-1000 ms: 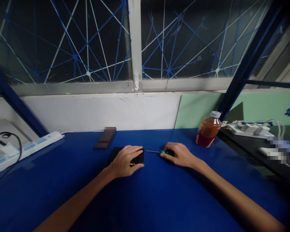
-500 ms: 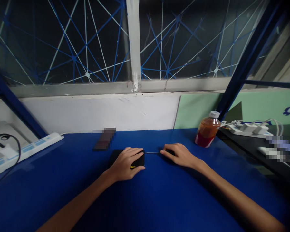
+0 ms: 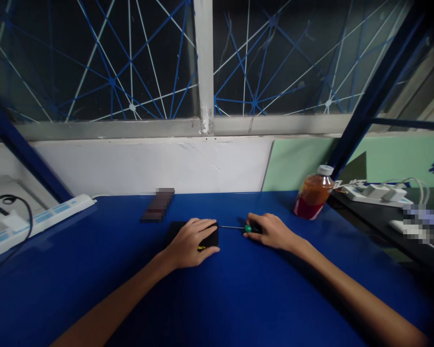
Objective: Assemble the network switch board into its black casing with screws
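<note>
My left hand (image 3: pixel 192 245) is laid over a flat black box (image 3: pixel 211 237) on the blue tabletop, fingers across its top and thumb along its near side. A small yellow mark shows on the box near the thumb. In my right hand (image 3: pixel 269 230) is a screwdriver (image 3: pixel 248 229) with a green handle, the fingers and thumb on either side of it. Its thin metal shaft points left and reaches the right side of the box. Whether the tip sits inside the box or only touches it, I cannot tell.
Behind the box lies a dark, blurred-out flat object (image 3: pixel 158 205). A bottle of reddish drink (image 3: pixel 313 193) stands at the back right. A white power strip (image 3: pixel 43 224) runs along the left edge, and another power strip (image 3: pixel 378 195) lies on the dark surface at right.
The fingers of my right hand have opened a little around the screwdriver, so its green handle now shows. My left hand stays on the box. The whole view has shifted slightly.
</note>
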